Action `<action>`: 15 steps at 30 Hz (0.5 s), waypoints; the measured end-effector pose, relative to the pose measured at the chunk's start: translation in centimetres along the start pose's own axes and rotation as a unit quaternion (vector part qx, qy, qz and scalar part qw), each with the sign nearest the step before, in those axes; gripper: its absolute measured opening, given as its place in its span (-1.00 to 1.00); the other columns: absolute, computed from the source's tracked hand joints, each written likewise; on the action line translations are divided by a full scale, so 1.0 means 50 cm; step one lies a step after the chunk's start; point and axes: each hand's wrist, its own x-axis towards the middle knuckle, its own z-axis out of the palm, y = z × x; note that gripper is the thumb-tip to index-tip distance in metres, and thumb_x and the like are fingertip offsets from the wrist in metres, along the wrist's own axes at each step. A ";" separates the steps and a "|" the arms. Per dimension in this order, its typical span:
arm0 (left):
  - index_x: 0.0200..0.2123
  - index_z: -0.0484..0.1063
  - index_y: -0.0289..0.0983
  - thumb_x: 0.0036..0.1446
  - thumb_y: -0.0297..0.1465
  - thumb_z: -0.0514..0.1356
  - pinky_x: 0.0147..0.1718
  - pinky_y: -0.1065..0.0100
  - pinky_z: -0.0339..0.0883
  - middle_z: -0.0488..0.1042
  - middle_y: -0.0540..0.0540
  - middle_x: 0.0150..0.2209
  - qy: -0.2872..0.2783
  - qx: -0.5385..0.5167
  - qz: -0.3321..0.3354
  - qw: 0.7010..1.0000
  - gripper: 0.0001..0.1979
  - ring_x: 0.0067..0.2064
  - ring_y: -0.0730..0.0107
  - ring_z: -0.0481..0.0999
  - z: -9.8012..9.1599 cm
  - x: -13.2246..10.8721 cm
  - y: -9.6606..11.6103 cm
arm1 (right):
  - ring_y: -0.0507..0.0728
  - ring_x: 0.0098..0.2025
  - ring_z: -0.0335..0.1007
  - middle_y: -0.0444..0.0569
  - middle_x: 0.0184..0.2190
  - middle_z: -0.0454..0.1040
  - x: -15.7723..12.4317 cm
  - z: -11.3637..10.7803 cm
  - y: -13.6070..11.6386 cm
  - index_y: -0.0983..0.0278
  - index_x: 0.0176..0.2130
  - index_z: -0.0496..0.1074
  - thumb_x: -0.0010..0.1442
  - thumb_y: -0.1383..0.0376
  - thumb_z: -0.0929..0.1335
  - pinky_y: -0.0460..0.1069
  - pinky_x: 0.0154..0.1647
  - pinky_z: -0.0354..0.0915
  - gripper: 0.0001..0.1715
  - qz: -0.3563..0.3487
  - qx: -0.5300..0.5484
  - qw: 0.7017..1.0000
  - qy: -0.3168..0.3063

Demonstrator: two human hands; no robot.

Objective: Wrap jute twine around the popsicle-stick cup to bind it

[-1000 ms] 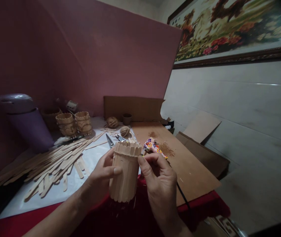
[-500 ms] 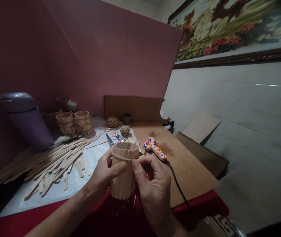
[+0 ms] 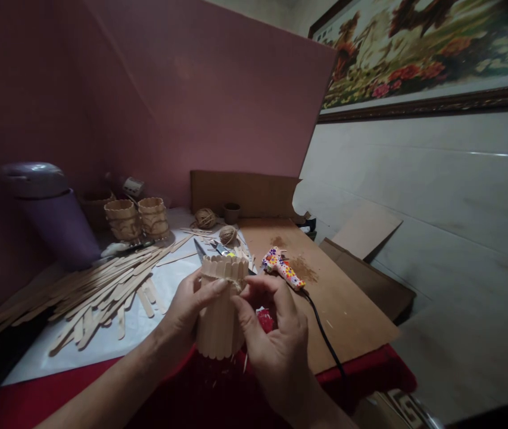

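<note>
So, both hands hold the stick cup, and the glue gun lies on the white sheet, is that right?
Not quite: the head view shows the glue gun lying on the brown board, not the white sheet. The left hand and right hand do hold the stick cup.

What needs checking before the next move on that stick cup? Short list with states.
1. Left hand wraps the stick cup: ok.
2. Twine band sits just under the cup's rim: ok.
3. Right hand pinches the twine end: cannot tell, the fingers hide it.
4. Glue gun lies on the board, apart from both hands: ok.
5. Cord of the gun runs close beside the right hand and could snag: not ok.
6. Loose sticks lie apart from the cup: ok.
</note>
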 end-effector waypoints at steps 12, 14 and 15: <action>-0.16 0.48 -0.31 -0.09 -0.20 0.36 -0.36 0.31 0.37 0.57 -0.22 -0.24 0.027 0.006 0.026 0.999 -0.57 -0.24 0.15 0.53 0.003 0.000 -0.001 | 0.02 -0.39 0.42 -0.08 -0.42 0.47 0.012 -0.002 -0.003 0.28 -0.28 0.40 0.22 0.43 0.31 -0.08 -0.37 0.37 -0.92 -0.096 -0.088 0.991 0.021; -0.16 0.49 -0.31 -0.10 -0.19 0.37 -0.36 0.31 0.38 0.57 -0.21 -0.26 0.026 0.007 0.026 0.999 -0.55 -0.24 0.14 0.53 0.003 0.001 -0.001 | 0.03 -0.40 0.40 -0.07 -0.43 0.45 0.014 -0.004 -0.003 0.29 -0.31 0.40 0.22 0.43 0.30 -0.08 -0.38 0.36 -0.90 -0.094 -0.083 0.992 0.012; -0.16 0.49 -0.31 -0.10 -0.19 0.37 -0.35 0.31 0.38 0.57 -0.21 -0.26 0.026 0.009 0.026 0.999 -0.55 -0.23 0.14 0.53 0.002 0.001 -0.001 | 0.03 -0.40 0.39 -0.07 -0.43 0.44 0.015 -0.005 -0.004 0.29 -0.32 0.40 0.22 0.43 0.30 -0.08 -0.39 0.36 -0.90 -0.091 -0.080 0.993 0.006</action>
